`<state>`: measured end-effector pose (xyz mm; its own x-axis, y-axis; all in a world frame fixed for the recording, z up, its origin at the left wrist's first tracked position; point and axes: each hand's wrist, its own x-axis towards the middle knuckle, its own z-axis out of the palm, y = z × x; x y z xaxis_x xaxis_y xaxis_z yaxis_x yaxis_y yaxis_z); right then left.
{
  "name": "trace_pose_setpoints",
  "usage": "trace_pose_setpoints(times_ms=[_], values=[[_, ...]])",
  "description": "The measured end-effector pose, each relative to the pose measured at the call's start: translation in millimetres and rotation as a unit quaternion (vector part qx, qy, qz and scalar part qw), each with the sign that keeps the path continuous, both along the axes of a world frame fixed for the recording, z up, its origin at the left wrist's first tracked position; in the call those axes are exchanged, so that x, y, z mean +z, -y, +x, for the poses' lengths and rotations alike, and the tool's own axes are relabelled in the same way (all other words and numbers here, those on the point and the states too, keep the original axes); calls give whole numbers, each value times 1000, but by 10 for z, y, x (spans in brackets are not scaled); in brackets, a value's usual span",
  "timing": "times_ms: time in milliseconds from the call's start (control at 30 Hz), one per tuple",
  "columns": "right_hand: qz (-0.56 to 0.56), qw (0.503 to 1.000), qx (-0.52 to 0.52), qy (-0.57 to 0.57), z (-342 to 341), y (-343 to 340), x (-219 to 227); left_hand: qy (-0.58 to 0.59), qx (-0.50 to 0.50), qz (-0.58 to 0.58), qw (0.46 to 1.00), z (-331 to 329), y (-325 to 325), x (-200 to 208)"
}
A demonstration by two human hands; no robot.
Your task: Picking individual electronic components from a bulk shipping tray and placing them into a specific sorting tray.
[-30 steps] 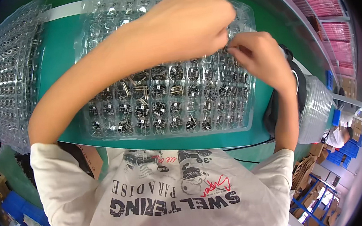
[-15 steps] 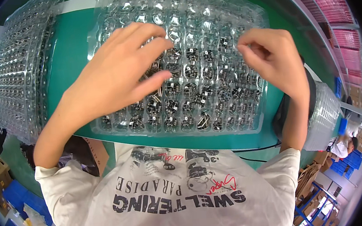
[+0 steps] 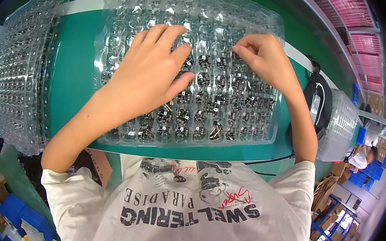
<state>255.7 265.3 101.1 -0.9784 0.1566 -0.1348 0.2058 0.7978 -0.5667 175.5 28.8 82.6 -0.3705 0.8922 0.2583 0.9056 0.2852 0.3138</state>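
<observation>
The green table shows bare as a strip left of the clear tray and a narrow band along the tray's near edge. The tray lies mid-table, its near rows holding small dark parts, its far rows mostly bare. A stack of trays sits left of it, just apart; another stack stands off its right end. The left hand rests flat and released on the tray's middle. The right hand pinches at a pocket right of centre; what it grasps cannot be told.
</observation>
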Motion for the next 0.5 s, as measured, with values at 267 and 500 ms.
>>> trace_pose_setpoints(times_ms=[267,500], values=[[22,998,51,-28,61,-47,-21,15,-70,26,997,-34,24,-63],[124,982,138,-42,48,-45,-27,98,-83,74,989,-39,73,-37]])
